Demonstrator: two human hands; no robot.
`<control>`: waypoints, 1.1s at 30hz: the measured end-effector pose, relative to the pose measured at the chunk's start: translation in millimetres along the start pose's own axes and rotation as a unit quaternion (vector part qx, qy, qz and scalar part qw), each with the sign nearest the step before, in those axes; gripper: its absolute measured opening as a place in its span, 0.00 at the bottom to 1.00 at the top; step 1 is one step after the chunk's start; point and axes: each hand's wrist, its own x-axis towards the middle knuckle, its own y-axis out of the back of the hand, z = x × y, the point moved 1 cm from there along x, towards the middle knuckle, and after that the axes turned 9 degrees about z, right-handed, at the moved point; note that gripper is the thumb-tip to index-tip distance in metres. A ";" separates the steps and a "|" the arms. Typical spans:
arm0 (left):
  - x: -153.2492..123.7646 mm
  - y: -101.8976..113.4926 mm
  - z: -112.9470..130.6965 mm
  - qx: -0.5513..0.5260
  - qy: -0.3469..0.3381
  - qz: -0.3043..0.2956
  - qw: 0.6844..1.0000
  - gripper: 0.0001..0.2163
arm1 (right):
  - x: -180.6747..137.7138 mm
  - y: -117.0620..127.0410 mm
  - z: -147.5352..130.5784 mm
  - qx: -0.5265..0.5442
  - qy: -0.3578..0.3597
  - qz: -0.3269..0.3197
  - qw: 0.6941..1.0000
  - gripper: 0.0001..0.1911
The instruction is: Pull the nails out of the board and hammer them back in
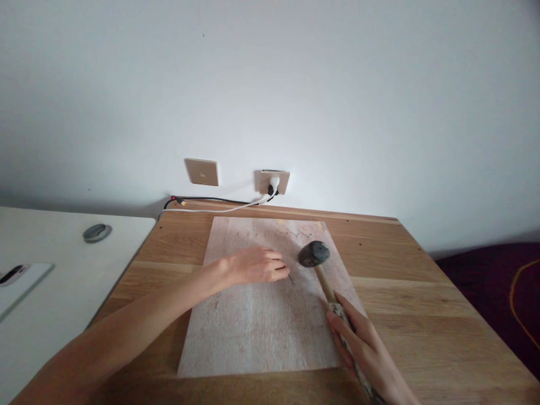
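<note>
**Head view: nail steadied, hammer raised beside it**

The left hand (255,265) pinches a small nail (291,277) upright on the pale board (253,332), fingertips clenched around it. Just right of that pinch hangs the hammer (314,254) head; its wooden handle runs back into the right hand's (363,346) closed fist, above the wooden table (422,315).

A plain room in a home or small office, judging by the bare white wall (295,84) with a switch plate (201,171) and plugged socket (274,181) above a wooden counter (422,292) beside a white desk (63,270).
</note>
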 end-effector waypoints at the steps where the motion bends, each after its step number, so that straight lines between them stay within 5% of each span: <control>1: 1.4 -0.3 0.8 0.014 -0.029 -0.017 0.999 0.16 | 0.3 0.2 1.1 0.000 0.002 0.001 1.000 0.45; 6: 7.5 13.1 -5.4 0.012 -0.035 -0.029 0.999 0.13 | 0.3 0.8 3.2 -0.008 -0.005 -0.013 1.000 0.44; 9: 10.1 14.1 -26.8 -0.075 0.115 0.065 0.988 0.10 | 0.5 1.2 3.8 -0.010 -0.001 -0.013 1.000 0.43; 12: 11.9 2.1 -52.7 -0.177 0.322 0.160 0.916 0.07 | 0.5 1.8 4.8 -0.010 0.003 -0.011 1.000 0.44; 15: 14.4 -12.5 -65.3 -0.243 0.419 0.169 0.858 0.06 | 0.0 2.1 5.2 -0.006 -0.007 -0.012 1.000 0.44; 24: 12.7 -21.7 -60.4 -0.267 0.428 0.141 0.852 0.04 | -1.1 1.1 -0.7 -0.003 -0.010 -0.011 1.000 0.42; 33: 13.7 -20.5 -59.9 -0.177 0.377 0.108 0.903 0.06 | -4.4 2.3 -9.0 -0.021 0.008 -0.018 1.000 0.41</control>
